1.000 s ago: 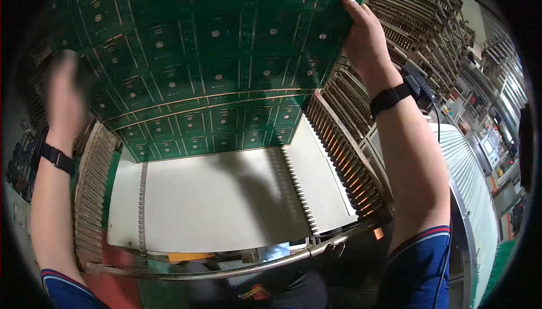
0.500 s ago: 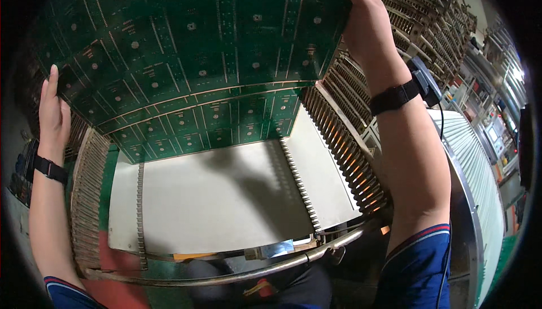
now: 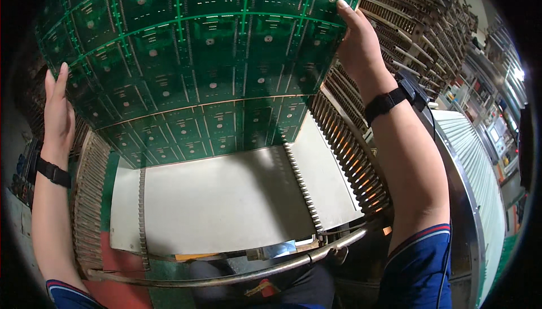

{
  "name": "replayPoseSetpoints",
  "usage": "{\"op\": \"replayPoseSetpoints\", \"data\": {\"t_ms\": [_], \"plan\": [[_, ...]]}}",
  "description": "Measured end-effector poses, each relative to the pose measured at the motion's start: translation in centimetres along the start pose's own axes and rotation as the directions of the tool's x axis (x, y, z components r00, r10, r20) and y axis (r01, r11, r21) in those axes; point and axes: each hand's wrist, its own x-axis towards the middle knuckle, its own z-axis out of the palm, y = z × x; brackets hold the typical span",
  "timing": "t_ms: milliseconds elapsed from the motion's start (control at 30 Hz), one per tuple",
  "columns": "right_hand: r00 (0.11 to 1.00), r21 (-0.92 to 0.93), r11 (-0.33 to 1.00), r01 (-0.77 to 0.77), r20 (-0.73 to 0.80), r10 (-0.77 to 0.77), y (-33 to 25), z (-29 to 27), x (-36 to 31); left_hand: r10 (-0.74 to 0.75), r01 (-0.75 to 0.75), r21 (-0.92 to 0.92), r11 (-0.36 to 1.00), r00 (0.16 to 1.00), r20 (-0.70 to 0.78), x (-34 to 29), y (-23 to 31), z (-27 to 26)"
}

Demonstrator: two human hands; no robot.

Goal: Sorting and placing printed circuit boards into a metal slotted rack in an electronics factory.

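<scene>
A large green circuit board panel (image 3: pixel 209 66), patterned with repeated rectangular units, is held up in front of me by its two side edges. My left hand (image 3: pixel 58 111) grips its left edge, fingertips showing over the front face. At the right edge my right hand (image 3: pixel 361 44) is closed on it, the thumb lying on the face. Below its lower edge shows another green board panel (image 3: pixel 221 134), standing upright in a slotted rack. The rack has a white base (image 3: pixel 209 202) and a toothed slot strip (image 3: pixel 302 187).
Ribbed rack sides stand at the left (image 3: pixel 90 196) and right (image 3: pixel 353 151). A metal bar (image 3: pixel 226 279) crosses the near side. More slotted racks (image 3: pixel 418 27) are stacked at the far right. Beside my right arm is a pale ribbed surface (image 3: pixel 474 179).
The held panel has come down a little and tilted, so its face catches more light. Both hands have shifted slightly with it. The panel behind stays in the rack.
</scene>
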Motion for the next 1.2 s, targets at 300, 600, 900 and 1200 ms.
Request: {"op": "replayPoseSetpoints", "data": {"t_ms": [300,600,900,1200], "plan": [[0.987,-0.050,0.986,-0.161,-0.022,0.160,-1.0,-0.3,-0.9,0.050,-0.053,-0.182,0.982,0.999,-0.017,0.1,-2.0,0.8],[0.999,-0.354,0.935,0.021,-0.037,-0.037,0.6,-2.9,0.8,-0.054,0.055,0.026,0.998,0.998,-0.040,-0.1,-2.8,-1.1],[0.862,-0.833,0.495,0.248,0.423,0.280,-8.5,1.6,-15.0,0.434,-0.368,0.476,0.799,0.900,-0.032,0.3,0.4,-1.6],[0.692,-0.783,0.509,0.358,0.589,0.418,-10.4,3.2,-27.7,-0.063,-0.400,0.168,0.901,0.262,0.963,-22.6,8.5,8.0]]}}
